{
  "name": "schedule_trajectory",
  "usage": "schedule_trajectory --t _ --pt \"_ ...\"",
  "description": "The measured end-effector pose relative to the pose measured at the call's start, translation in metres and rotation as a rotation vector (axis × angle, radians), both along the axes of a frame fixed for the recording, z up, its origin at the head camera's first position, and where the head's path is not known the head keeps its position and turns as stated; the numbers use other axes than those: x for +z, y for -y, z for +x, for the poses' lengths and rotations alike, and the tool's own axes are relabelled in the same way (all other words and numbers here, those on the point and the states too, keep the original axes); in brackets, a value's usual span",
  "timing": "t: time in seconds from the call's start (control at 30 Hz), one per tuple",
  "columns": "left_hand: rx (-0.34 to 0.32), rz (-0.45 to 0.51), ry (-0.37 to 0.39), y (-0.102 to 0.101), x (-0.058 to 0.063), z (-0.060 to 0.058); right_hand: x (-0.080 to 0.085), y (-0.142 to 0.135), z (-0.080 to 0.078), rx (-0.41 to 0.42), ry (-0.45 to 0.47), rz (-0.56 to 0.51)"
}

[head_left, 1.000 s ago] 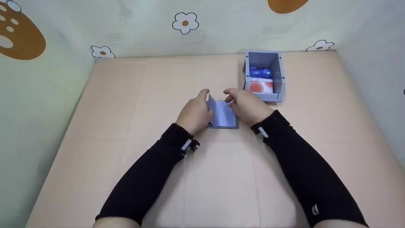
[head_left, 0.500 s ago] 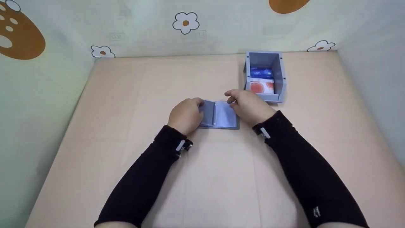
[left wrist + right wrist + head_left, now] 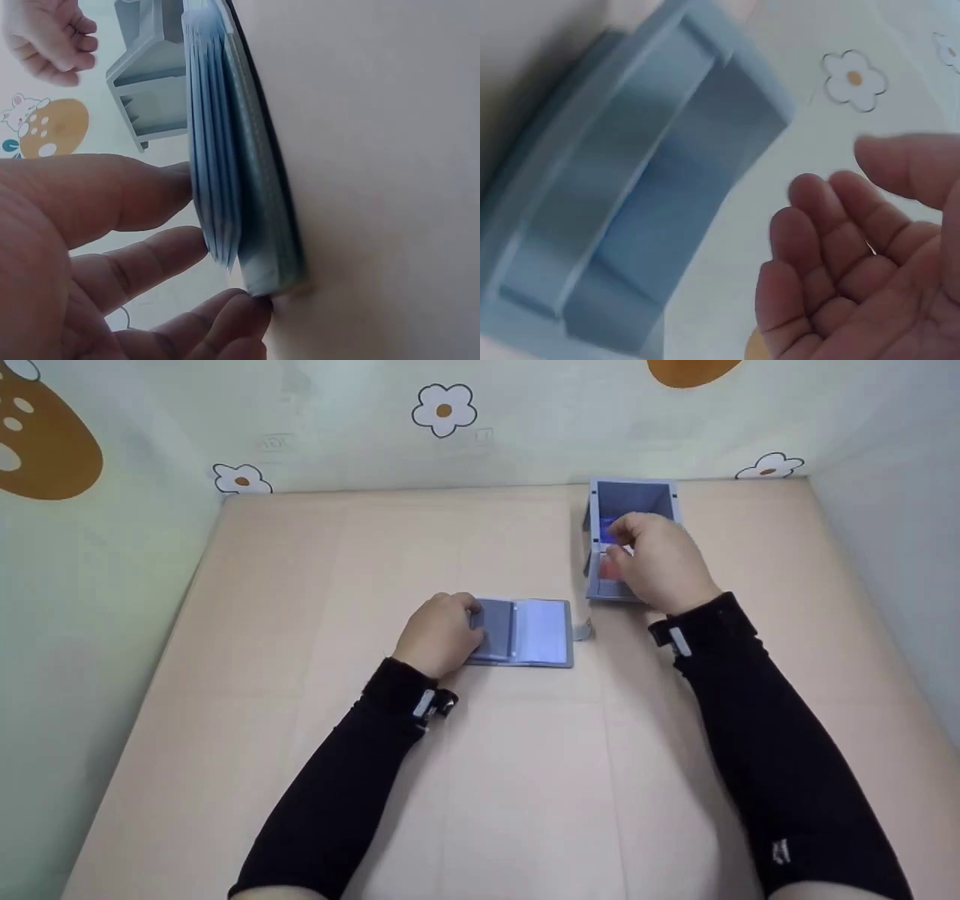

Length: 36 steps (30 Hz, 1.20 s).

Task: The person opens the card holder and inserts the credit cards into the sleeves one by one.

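A grey card holder point(image 3: 544, 631) with clear sleeves lies open on the table, its snap tab point(image 3: 583, 630) sticking out to the right. My left hand point(image 3: 441, 634) holds its left side. In the left wrist view the thumb point(image 3: 142, 191) and a finger meet the stack of sleeves point(image 3: 214, 150), while other fingertips touch the cover's edge. My right hand point(image 3: 667, 562) is over the grey bin point(image 3: 595, 577), its fingers loosely bent and nothing between them. Inside the bin, a blue packet point(image 3: 607, 531) and a white-and-red packet point(image 3: 611, 568) are partly hidden by that hand.
The bin stands at the back right of the table point(image 3: 360, 570), near the back wall point(image 3: 337, 427). Flower-printed walls enclose the back and sides. Black sleeves with wrist cameras cover both forearms.
My left hand has laid the raised sleeves down to the left and stays on them. My right hand has left the card holder's right side and moved up and right over the bin.
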<state>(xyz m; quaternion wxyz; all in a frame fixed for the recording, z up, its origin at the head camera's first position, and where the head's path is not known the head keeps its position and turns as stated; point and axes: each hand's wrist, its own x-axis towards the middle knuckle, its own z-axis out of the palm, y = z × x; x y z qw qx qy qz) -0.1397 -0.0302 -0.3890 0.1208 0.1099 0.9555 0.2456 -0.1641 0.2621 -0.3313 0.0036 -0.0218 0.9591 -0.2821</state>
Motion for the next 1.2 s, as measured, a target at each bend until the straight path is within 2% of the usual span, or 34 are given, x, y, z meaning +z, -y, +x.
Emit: schedule_trajectory --t 0.2,0.37,0.5,0.67,0.83,1.2 --pt "-0.004 -0.003 -0.009 0.0 -0.002 0.0 0.007 -0.022 -0.026 0.071 0.142 0.27" --pt "-0.003 0.001 -0.008 -0.001 -0.003 0.001 -0.001 -0.029 -0.038 0.139 0.196 0.389" --pt "-0.011 -0.001 0.004 -0.002 -0.003 0.002 -0.007 -0.027 -0.044 0.168 0.196 0.461" --pt "-0.018 -0.007 -0.011 -0.004 -0.003 0.002 -0.012 -0.023 -0.047 0.203 0.143 0.554" --pt "-0.027 0.008 -0.006 -0.004 -0.004 0.002 -0.019 -0.02 -0.047 0.212 0.117 0.602" --pt "-0.038 -0.006 -0.027 -0.005 -0.005 0.003 -0.024 -0.02 -0.048 0.21 0.093 0.601"
